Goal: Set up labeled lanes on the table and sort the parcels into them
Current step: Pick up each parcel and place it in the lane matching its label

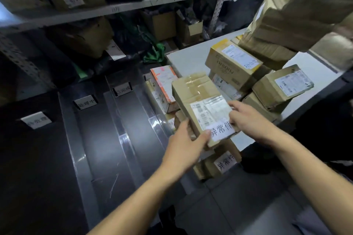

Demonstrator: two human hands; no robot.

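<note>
While shelves (114,8) of dim parcels are looming behind, one dark table (47,168) is lying divided by three clear strips (122,135) into lanes, each of three lanes carrying one white label (36,120). Right of it, one white table (191,57) is bearing at least six cardboard boxes. Both hands are gripping one taped box (198,99) above the pile: the left hand (183,149) is clasping its near corner, thumb on a white tag (222,129), and the right hand (250,120) is pinching the tag's far edge.
</note>
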